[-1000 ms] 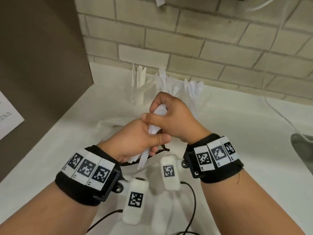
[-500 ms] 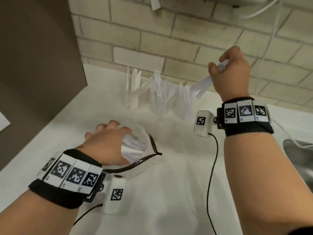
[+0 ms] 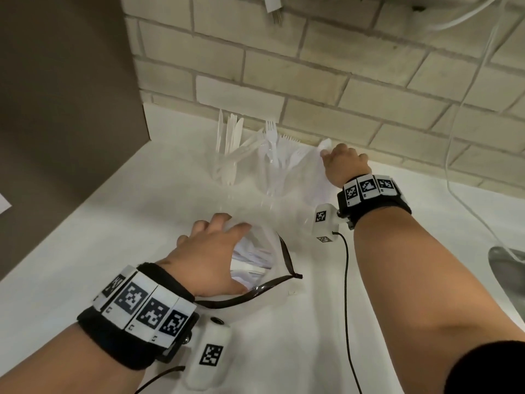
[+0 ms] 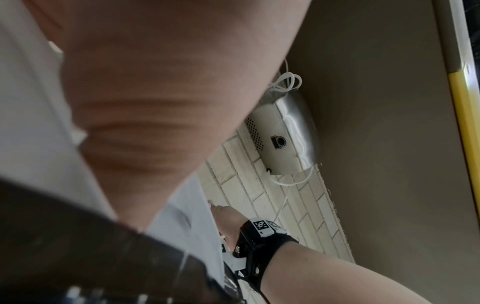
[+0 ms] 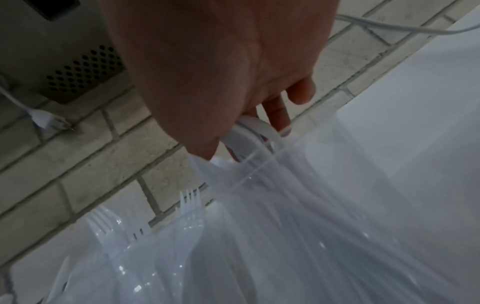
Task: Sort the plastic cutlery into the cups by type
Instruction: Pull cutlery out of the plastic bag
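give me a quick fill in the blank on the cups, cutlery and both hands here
The middle cup holds white ____.
The right hand is at the cup nearest the ____ wall.
The left hand reaches into a clear ____ of loose cutlery.
The cup of knives stands farthest ____.

Missing words: forks; brick; bag; left

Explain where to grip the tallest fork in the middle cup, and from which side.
Pinch the tallest fork at its neck, just below the tines, coming from above. It stands tines-up in the middle cup, handle buried among other forks, with the brick wall close behind.
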The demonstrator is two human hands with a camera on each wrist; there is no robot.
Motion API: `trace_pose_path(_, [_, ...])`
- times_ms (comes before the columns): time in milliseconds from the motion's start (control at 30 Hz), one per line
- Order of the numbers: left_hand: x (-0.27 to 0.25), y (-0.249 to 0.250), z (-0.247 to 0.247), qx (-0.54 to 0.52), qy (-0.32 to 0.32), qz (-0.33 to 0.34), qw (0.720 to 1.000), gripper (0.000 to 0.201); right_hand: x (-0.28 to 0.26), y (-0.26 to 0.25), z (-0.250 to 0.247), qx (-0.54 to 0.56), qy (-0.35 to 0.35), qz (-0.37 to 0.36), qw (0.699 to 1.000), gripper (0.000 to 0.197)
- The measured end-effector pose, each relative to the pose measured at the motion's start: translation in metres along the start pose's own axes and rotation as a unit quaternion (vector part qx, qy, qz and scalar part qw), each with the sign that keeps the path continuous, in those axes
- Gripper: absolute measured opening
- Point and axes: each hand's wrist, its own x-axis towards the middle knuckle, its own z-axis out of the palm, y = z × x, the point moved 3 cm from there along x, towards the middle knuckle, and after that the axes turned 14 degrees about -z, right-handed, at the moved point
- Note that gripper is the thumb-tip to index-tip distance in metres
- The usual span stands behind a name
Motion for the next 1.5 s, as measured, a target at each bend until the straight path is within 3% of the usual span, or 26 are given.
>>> trace_pose_path(100, [-0.001, -0.002, 0.000, -0.029, -0.004, 0.004, 1.000, 0.099, -0.001, 0.003, -0.003, 0.014, 0.011, 0.001, 1.000, 0.059])
trace_pose_path(300, [-0.013, -0.018, -0.014, -0.069, -0.004, -0.005, 0.998, 0.073, -0.026, 0.004, -0.050, 0.077, 0.139, -0.016, 0.987, 0.044])
trace_pose_path(400, [-0.020, -0.029, -0.018, -0.087, 0.009, -0.023, 0.996, 0.062, -0.059, -0.014, -0.064, 0.155, 0.150, -0.083, 0.973, 0.032])
trace_pose_path(500, [-0.020, -0.036, -0.012, -0.103, 0.012, -0.043, 0.994, 0.058, -0.116, -0.063, -0.058, 0.221, 0.093, -0.177, 0.955, 0.020])
trace_pose_path(600, [-0.016, -0.038, 0.000, -0.100, 0.011, -0.054, 0.993, 0.065, -0.165, -0.113, -0.025, 0.222, -0.039, -0.279, 0.933, 0.017])
trace_pose_path(667, [-0.014, -0.038, 0.009, -0.100, 0.008, -0.054, 0.993, 0.074, -0.181, -0.129, 0.005, 0.164, -0.135, -0.314, 0.925, 0.020])
trace_pose_path(767, [-0.016, -0.041, 0.019, -0.086, 0.015, -0.063, 0.994, 0.082, -0.189, -0.127, 0.039, 0.014, -0.227, -0.293, 0.929, 0.056])
trace_pose_path(833, [-0.016, -0.045, 0.026, -0.074, 0.019, -0.079, 0.994, 0.085, -0.191, -0.123, 0.050, -0.011, -0.234, -0.276, 0.932, 0.069])
trace_pose_path(967, [-0.014, -0.053, 0.031, -0.061, 0.012, -0.084, 0.995, 0.090, -0.190, -0.124, 0.058, -0.014, -0.214, -0.271, 0.939, 0.045])
trace_pose_path(1033, [-0.014, -0.052, 0.029, -0.080, 0.010, -0.071, 0.994, 0.089, -0.191, -0.126, 0.061, -0.011, -0.219, -0.267, 0.939, 0.044])
trace_pose_path(1133, [-0.019, -0.044, 0.024, -0.125, 0.010, -0.032, 0.992, 0.079, -0.193, -0.129, 0.065, 0.006, -0.227, -0.257, 0.939, 0.047])
trace_pose_path(1233, [-0.023, -0.046, 0.015, -0.153, 0.024, -0.042, 0.987, 0.067, -0.190, -0.126, 0.062, 0.049, -0.224, -0.246, 0.942, 0.027])
trace_pose_path(1333, [-0.026, -0.054, 0.010, -0.159, 0.029, -0.076, 0.984, 0.071, -0.186, -0.120, 0.056, 0.113, -0.209, -0.221, 0.946, 0.032])
trace_pose_path(1500, [-0.029, -0.051, 0.018, -0.132, -0.007, -0.093, 0.987, 0.077, -0.187, -0.119, 0.051, 0.127, -0.161, -0.227, 0.952, 0.030])
